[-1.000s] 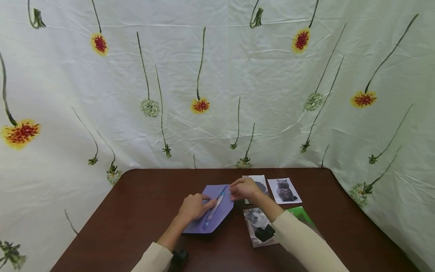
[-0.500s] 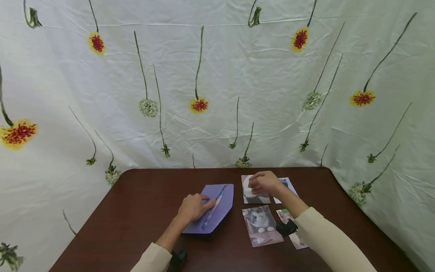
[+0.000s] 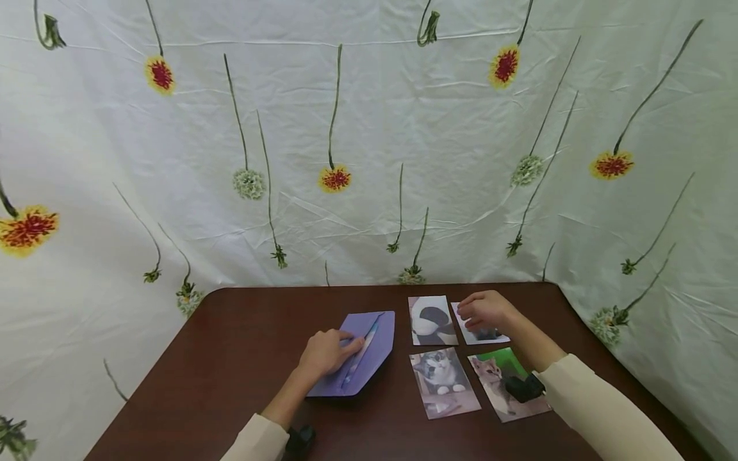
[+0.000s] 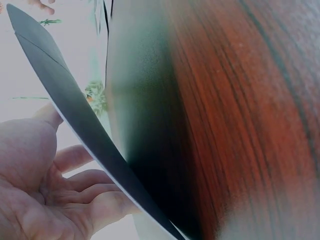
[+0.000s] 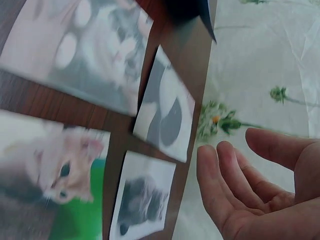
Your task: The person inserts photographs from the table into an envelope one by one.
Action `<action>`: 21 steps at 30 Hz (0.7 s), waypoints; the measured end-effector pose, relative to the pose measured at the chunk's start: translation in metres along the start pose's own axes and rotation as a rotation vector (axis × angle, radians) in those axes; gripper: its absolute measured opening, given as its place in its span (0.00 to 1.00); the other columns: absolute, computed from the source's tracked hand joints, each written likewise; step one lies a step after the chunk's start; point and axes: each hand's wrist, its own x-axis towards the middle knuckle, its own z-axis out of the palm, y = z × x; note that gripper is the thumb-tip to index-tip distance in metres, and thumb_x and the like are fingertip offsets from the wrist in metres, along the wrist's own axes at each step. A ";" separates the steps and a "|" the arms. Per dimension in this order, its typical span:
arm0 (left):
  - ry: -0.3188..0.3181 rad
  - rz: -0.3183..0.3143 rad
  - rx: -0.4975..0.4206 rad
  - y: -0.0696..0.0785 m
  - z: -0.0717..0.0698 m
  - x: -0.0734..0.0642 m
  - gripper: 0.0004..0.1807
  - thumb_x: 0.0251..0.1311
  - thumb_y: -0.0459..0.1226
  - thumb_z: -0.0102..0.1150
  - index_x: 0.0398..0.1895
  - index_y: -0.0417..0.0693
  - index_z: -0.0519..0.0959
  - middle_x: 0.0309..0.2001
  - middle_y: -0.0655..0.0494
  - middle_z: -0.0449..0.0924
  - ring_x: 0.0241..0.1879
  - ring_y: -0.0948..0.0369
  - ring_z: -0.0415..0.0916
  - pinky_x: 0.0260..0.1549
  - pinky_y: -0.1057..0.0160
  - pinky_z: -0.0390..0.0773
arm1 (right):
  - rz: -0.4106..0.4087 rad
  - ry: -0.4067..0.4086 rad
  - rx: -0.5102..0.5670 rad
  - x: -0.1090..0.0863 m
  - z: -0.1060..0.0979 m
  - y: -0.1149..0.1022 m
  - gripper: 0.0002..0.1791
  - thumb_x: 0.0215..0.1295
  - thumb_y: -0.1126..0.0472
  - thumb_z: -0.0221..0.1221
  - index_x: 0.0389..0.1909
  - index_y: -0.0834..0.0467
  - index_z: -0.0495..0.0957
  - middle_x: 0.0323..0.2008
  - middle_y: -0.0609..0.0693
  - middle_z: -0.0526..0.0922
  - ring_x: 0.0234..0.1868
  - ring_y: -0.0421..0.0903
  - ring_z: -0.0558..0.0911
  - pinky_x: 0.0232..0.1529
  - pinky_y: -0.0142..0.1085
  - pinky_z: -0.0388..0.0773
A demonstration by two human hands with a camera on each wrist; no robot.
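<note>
A lavender envelope (image 3: 377, 351) lies on the table with its flap spread to the right. A narrow strip of pale blue, picture-like content (image 3: 362, 358) shows at its opening. My left hand (image 3: 325, 352) rests on the envelope's left part, thumb toward the opening; in the left wrist view the flap's edge (image 4: 95, 135) stands up off the table in front of the loosely bent fingers. My right hand (image 3: 485, 310) hovers over the grey cat photo (image 3: 490, 334), fingers relaxed and holding nothing. The right wrist view shows that photo (image 5: 142, 200) apart from the hand (image 5: 250, 185).
Left of that photo lies a grey-and-white photo (image 3: 431, 320). Nearer are a grey-and-white cat photo (image 3: 444, 384) and a kitten photo with green (image 3: 496, 378), partly covered by the right wrist camera (image 3: 524, 387). A flowered cloth (image 3: 369, 128) hangs behind the brown table (image 3: 248, 358).
My right hand has left the envelope's flap and moved right, past the grey-and-white photo to above the grey cat photo. The left hand has stayed on the envelope.
</note>
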 end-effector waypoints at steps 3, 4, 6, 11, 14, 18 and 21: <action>-0.002 -0.007 0.004 -0.001 0.000 -0.001 0.28 0.66 0.58 0.58 0.53 0.47 0.87 0.53 0.40 0.86 0.49 0.43 0.84 0.45 0.46 0.83 | 0.019 0.015 -0.021 -0.002 -0.011 0.008 0.18 0.68 0.67 0.58 0.54 0.76 0.77 0.40 0.59 0.87 0.34 0.47 0.86 0.44 0.46 0.85; -0.001 -0.006 0.006 -0.001 0.000 -0.001 0.28 0.66 0.58 0.58 0.53 0.47 0.87 0.52 0.40 0.86 0.49 0.43 0.84 0.44 0.46 0.83 | 0.025 0.019 -0.028 -0.002 -0.015 0.011 0.18 0.68 0.67 0.58 0.54 0.76 0.77 0.38 0.58 0.87 0.34 0.48 0.86 0.44 0.46 0.86; 0.002 -0.004 0.007 -0.002 0.001 -0.001 0.28 0.66 0.58 0.58 0.53 0.47 0.87 0.52 0.40 0.86 0.49 0.43 0.85 0.45 0.46 0.83 | 0.035 0.029 -0.038 -0.005 -0.021 0.018 0.19 0.67 0.67 0.58 0.53 0.76 0.77 0.38 0.60 0.87 0.35 0.48 0.86 0.43 0.46 0.86; 0.005 -0.006 0.009 -0.001 0.000 0.000 0.27 0.66 0.58 0.58 0.53 0.48 0.87 0.52 0.41 0.86 0.50 0.43 0.84 0.46 0.46 0.83 | 0.069 0.041 -0.063 -0.009 -0.032 0.035 0.20 0.67 0.67 0.58 0.53 0.77 0.76 0.43 0.65 0.85 0.35 0.48 0.85 0.42 0.45 0.85; 0.006 -0.006 0.007 0.000 -0.001 -0.001 0.27 0.66 0.58 0.58 0.53 0.47 0.87 0.53 0.41 0.86 0.50 0.42 0.84 0.46 0.45 0.83 | 0.091 0.050 -0.075 -0.011 -0.036 0.043 0.20 0.66 0.66 0.58 0.52 0.78 0.76 0.43 0.67 0.85 0.35 0.49 0.85 0.41 0.43 0.86; 0.006 -0.003 0.006 0.000 0.000 -0.002 0.27 0.66 0.58 0.58 0.53 0.47 0.87 0.53 0.41 0.86 0.50 0.42 0.84 0.46 0.45 0.82 | 0.103 0.057 -0.096 -0.014 -0.042 0.054 0.19 0.65 0.66 0.57 0.50 0.79 0.77 0.45 0.70 0.84 0.36 0.51 0.86 0.40 0.43 0.86; 0.011 -0.003 0.005 0.001 0.000 -0.002 0.27 0.66 0.58 0.58 0.53 0.47 0.87 0.52 0.41 0.86 0.50 0.42 0.84 0.46 0.46 0.83 | 0.112 0.062 -0.099 -0.016 -0.047 0.063 0.18 0.65 0.66 0.57 0.48 0.78 0.78 0.42 0.69 0.85 0.35 0.50 0.86 0.39 0.42 0.85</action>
